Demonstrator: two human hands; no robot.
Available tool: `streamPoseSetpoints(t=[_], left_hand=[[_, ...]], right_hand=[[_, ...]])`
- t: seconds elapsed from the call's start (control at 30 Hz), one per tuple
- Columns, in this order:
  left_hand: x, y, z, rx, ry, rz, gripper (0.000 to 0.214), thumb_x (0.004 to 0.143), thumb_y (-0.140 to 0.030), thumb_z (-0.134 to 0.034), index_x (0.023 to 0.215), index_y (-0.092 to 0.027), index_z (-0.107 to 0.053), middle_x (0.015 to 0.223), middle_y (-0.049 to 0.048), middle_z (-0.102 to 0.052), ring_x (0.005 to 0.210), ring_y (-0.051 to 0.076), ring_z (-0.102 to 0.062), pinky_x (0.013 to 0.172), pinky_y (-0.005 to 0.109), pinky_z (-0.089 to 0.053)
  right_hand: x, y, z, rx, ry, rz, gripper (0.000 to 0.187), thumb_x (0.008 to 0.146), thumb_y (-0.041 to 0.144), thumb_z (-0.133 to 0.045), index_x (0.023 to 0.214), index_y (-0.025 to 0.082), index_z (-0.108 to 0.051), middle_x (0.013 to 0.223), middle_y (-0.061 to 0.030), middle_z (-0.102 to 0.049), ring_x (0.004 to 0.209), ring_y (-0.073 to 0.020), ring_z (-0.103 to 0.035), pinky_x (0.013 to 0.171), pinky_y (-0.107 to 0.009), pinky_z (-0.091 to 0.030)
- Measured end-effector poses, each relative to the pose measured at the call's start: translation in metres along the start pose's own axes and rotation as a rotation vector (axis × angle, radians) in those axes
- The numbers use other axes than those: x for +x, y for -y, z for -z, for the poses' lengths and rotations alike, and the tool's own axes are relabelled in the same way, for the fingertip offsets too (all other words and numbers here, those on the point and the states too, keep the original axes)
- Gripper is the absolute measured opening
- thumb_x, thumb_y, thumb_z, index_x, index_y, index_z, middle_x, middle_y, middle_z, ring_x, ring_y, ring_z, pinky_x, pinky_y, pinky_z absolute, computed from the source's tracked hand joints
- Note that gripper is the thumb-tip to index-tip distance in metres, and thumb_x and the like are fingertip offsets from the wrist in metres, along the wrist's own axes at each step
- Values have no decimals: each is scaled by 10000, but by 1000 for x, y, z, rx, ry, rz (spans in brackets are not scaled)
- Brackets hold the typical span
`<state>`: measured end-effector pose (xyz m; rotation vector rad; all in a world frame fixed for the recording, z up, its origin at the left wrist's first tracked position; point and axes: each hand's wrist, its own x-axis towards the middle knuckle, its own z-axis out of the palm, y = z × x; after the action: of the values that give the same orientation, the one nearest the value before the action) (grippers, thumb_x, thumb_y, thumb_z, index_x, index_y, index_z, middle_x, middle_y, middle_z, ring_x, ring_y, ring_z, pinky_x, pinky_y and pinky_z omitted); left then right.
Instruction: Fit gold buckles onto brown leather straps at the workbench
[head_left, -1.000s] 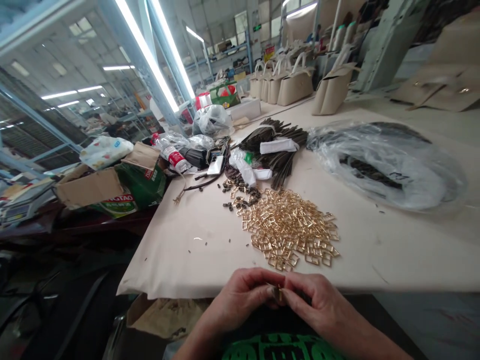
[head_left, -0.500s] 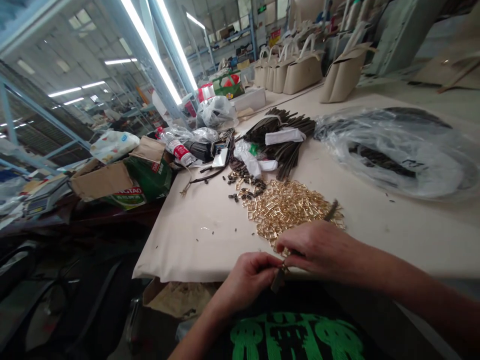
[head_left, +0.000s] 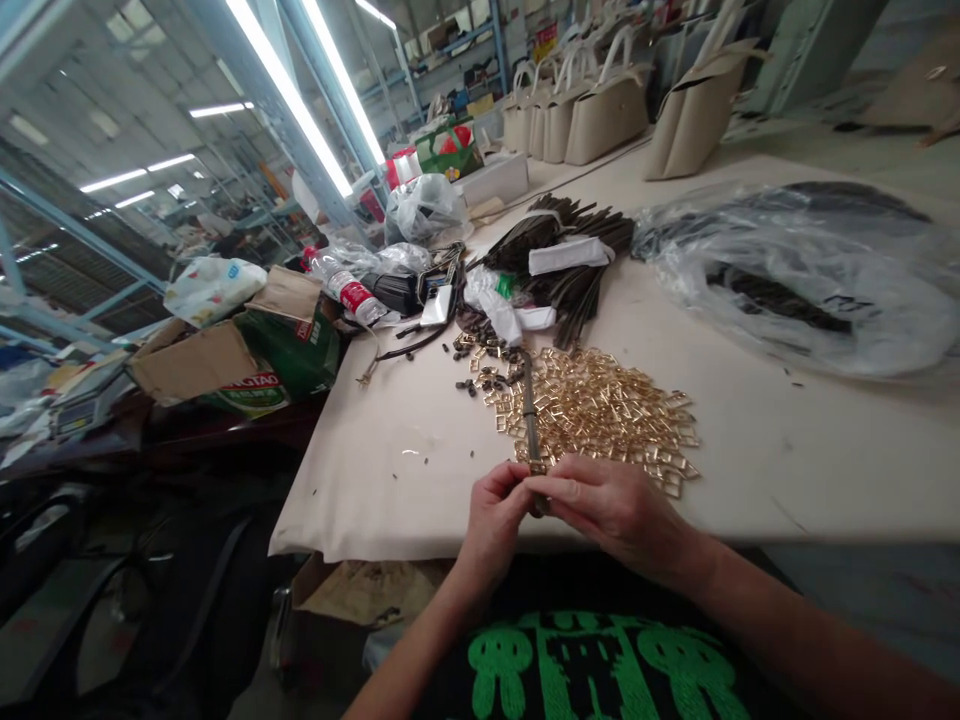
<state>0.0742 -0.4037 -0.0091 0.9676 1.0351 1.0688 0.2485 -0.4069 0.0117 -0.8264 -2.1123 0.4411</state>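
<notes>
Dark strap [head_left: 531,400], logging it. Where's it sitting?

It's running away from the person's fingertips, lying across the view of the gold buckle pile [head_left: 615,415]. Whether it's touching the pile or hanging just above, I can't tell.

Fingers, quick?

Left hand [head_left: 495,515] is pinching narrow at the near end. Right hand [head_left: 611,505] is meeting it from the other side, thumb and fingers closing in on the same spot. A gold buckle [head_left: 537,467] is showing on the strap right by the fingertips. Which fingers are pressing metal and which are pressing strap, I'm not seeing; they're overlapping.

Handling?

Guessing: light, bendy but springy, since the far part is holding itself fairly straight. Not looking fragile. The buckle's probably the hard, slick bit, small enough to be slipping under a loose pinch.

Best grip?

I'd be taking the strap flat between thumb and forefinger just beside the buckle, steadying the metal frame by its edges with the other hand.

Around it?

Small dark pieces [head_left: 491,380] are lying beside the pile, a bundle of dark strips [head_left: 581,305] is resting beyond, all on the pale tabletop [head_left: 360,500].
</notes>
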Motion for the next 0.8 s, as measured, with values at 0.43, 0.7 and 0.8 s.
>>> streamPoseSetpoints(t=[0.43, 0.7, 0.8], left_hand=[[-1, 8, -10, 42, -35, -1, 216, 749, -340, -745, 768, -142, -662, 576, -25, -594, 554, 98, -511, 578, 230, -424], [-3, 14, -11, 87, 2, 4, 210, 820, -351, -678, 781, -146, -652, 636, -13, -604, 600, 103, -506, 625, 240, -419], [-4, 14, -11, 108, 11, -17, 209, 831, -349, -663, 784, -146, -653, 643, -11, -601, 611, 106, -498, 636, 243, -418]], right_hand=[[-10, 11, -32, 645, -285, -712, 292, 901, 409, -634, 717, 186, -676, 653, -7, -640, 553, -115, -568, 524, -221, -477], [-6, 0, -37, 865, -278, -992, 434, 730, 539, -760, 679, 205, -489, 561, 20, -636, 483, -105, -591, 468, -196, -478], [-3, -3, -35, 900, -201, -1026, 455, 703, 570, -763, 755, 209, -492, 555, 27, -638, 466, -106, -582, 440, -192, -464]])
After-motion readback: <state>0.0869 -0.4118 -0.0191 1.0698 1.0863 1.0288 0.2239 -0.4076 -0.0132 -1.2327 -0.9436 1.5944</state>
